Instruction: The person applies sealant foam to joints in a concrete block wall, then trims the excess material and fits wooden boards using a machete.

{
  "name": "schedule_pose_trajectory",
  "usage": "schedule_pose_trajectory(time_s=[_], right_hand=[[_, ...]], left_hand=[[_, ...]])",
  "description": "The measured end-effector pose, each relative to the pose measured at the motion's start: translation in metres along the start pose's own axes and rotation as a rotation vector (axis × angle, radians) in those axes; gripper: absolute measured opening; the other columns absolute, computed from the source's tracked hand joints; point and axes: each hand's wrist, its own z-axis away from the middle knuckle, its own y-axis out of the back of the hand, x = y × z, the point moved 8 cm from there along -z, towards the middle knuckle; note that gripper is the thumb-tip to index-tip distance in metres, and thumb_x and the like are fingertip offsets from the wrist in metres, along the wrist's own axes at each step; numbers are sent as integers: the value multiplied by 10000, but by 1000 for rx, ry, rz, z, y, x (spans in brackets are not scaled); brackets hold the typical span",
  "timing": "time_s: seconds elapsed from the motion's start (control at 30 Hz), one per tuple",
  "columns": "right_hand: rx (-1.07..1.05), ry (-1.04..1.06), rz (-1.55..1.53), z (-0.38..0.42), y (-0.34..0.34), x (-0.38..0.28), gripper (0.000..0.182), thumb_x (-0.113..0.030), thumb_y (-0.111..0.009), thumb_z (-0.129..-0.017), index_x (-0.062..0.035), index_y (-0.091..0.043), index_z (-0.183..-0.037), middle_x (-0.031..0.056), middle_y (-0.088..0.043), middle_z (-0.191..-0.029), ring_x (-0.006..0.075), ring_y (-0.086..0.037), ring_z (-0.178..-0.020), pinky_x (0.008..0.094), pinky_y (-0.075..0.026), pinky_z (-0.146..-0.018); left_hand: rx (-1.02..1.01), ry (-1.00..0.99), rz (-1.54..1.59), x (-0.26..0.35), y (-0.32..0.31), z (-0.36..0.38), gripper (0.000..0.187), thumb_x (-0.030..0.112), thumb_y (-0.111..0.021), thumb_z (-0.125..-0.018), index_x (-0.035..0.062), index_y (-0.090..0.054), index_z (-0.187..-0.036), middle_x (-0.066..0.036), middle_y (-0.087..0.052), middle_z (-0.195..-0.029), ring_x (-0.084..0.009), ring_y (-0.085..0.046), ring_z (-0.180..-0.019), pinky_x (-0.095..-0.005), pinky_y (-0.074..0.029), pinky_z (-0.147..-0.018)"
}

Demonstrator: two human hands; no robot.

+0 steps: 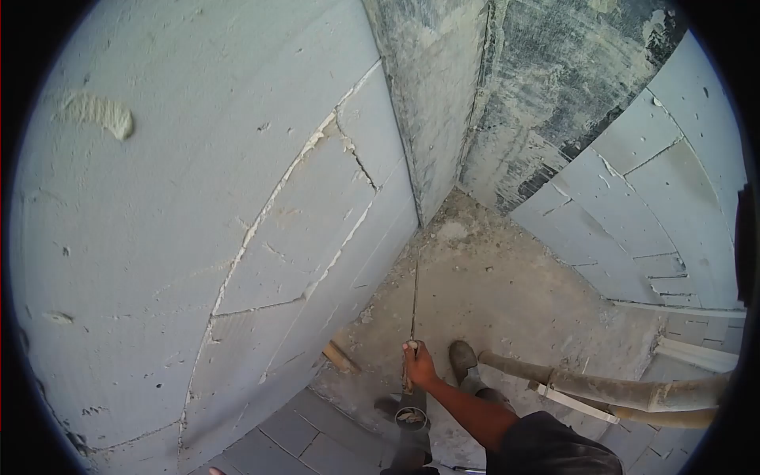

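My right hand (419, 364) is closed around a long, thin, straight tool (415, 297), seen almost edge-on. Its narrow dark length points away from me toward the wall corner, and its exact kind cannot be made out. A rough brownish part shows just below the fist. Under that, in front of my left leg, is a small round-rimmed object (411, 416) with something pale inside. Of my left hand (215, 471), only what looks like a fingertip appears at the bottom edge; the rest is out of frame.
A pale block wall (277, 261) with mortar-filled joints rises at left. Grey concrete (431, 95) forms the corner ahead, and another block wall (633, 206) stands at right. Thick dusty pipes (617, 388) cross the floor (475, 293) beside my boot (462, 360). A wooden piece (340, 356) lies by the left wall.
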Motion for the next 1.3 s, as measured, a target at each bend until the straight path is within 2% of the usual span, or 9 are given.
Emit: schedule_pose_trajectory(time_s=[0.07,0.13,0.27,0.33,0.4,0.5,0.6,0.93,1.3], right_hand=[[22,43,-27,-18,-33,8,419,-379,-479,-862,24,-445,-974,134,-555,-743,239,-584,-655,354,-456,-599],[11,-83,-283,-30,-47,10,391,-334,-517,-854,16,-414,-996,91,-526,-702,169,-555,-529,307,-450,-491],[141,-112,-201,-21,-14,25,393,-274,-593,-805,23,-420,-995,87,-524,-655,142,-512,-452,304,-434,-435],[115,-162,-67,1,21,23,440,-274,-622,-772,25,-421,-1024,119,-556,-702,184,-552,-525,321,-458,-506],[138,-95,59,33,50,22,479,-272,-637,-743,25,-423,-1053,166,-581,-771,249,-593,-656,356,-465,-611],[107,26,164,101,83,-21,534,-269,-642,-727,20,-398,-1102,205,-584,-822,325,-595,-772,399,-450,-682],[24,-163,156,166,98,-45,547,-222,-648,-718,15,-330,-1095,216,-556,-814,362,-578,-794,395,-450,-682],[-26,-304,-84,263,92,-7,529,-171,-646,-709,2,-276,-1046,251,-536,-837,403,-563,-800,416,-438,-674],[24,-276,-42,322,130,-19,593,-200,-663,-689,34,-292,-1087,242,-567,-847,374,-584,-806,395,-458,-687]], left_hand=[[-219,182,23,5,-48,53,740,509,-389,-847,-23,-182,-1318,-234,-167,-1350,-342,-168,-1268,-492,-129,-1032],[-281,220,89,16,-82,95,735,462,-403,-852,-35,-133,-1322,-230,-143,-1365,-349,-137,-1281,-489,-111,-1035],[-684,387,580,73,-115,169,685,301,-489,-824,-63,-162,-1303,-224,-137,-1368,-361,-144,-1277,-486,-121,-1021],[-1081,249,670,112,-107,205,549,172,-544,-787,-71,-315,-1224,-238,-161,-1343,-361,-175,-1258,-474,-155,-1011],[-1358,315,852,133,-97,263,475,172,-566,-790,-48,-400,-1176,-206,-355,-1238,-337,-328,-1175,-419,-240,-982],[-1847,1006,1158,178,-80,313,435,254,-463,-866,-42,-411,-1181,-174,-465,-1156,-278,-459,-1067,-371,-313,-946],[-2103,1515,1411,238,-33,288,414,280,-367,-908,-33,-428,-1173,-150,-489,-1142,-220,-489,-1037,-331,-373,-894],[-2318,1200,995,221,28,312,279,177,-441,-888,-23,-474,-1079,-73,-537,-1006,-151,-518,-939,-264,-409,-817],[-2366,857,1075,212,86,312,292,182,-529,-861,-15,-509,-1075,-50,-559,-982,-117,-515,-910,-236,-397,-806]])
